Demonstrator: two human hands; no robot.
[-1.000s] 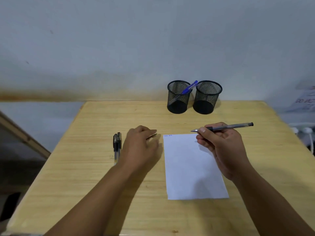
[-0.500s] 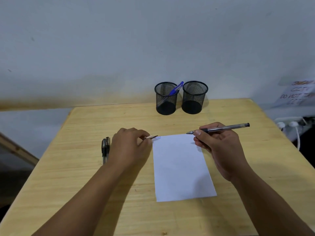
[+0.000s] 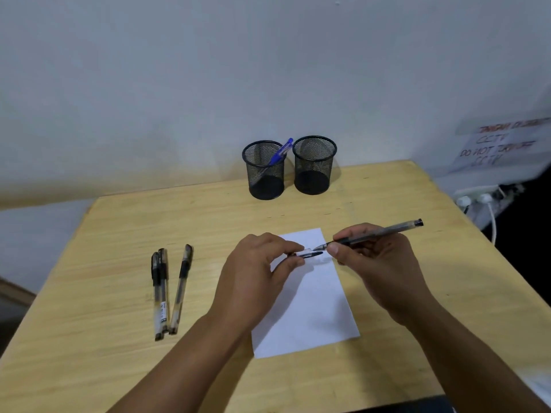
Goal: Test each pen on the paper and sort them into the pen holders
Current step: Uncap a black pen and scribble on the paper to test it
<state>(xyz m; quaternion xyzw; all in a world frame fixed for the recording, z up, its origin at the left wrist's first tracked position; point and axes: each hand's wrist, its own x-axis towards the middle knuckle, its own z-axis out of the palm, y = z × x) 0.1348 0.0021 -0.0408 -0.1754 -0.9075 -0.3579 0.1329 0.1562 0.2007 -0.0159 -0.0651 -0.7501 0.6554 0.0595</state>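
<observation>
On the counter: a wooden counter (image 3: 387, 204) carries a white paper (image 3: 316, 311), three loose pens and two mesh pen holders, with both hands working above the paper's far end.
Right hand: the right hand (image 3: 378, 263) grasps a clear-barrelled black pen (image 3: 378, 234) near its writing end, thumb and fingers curled round the grip; the pen slopes up to the right and its uncapped tip points left toward the other hand.
Left hand: the left hand (image 3: 256, 269) pinches a black pen cap (image 3: 308, 254) between thumb and fingertips, the cap's open end facing right.
Tip and cap: the pen's tip sits just at the cap's mouth; whether it has entered cannot be told.
Paper: it lies flat, long side running away from the person, partly covered by both hands; any marks on it are hidden or too faint to read.
Loose pens: three capped pens (image 3: 167, 290) lie left of the left hand, two touching side by side, the third angled beside them.
Left holder: the left pen holder (image 3: 265, 174) stands near the counter's far edge with a blue pen (image 3: 280, 152) leaning inside.
Right holder: the right pen holder (image 3: 314, 168) stands just beside it.
Off to the right: a blurred paper sign (image 3: 501, 147) and white plugs (image 3: 474, 199).
</observation>
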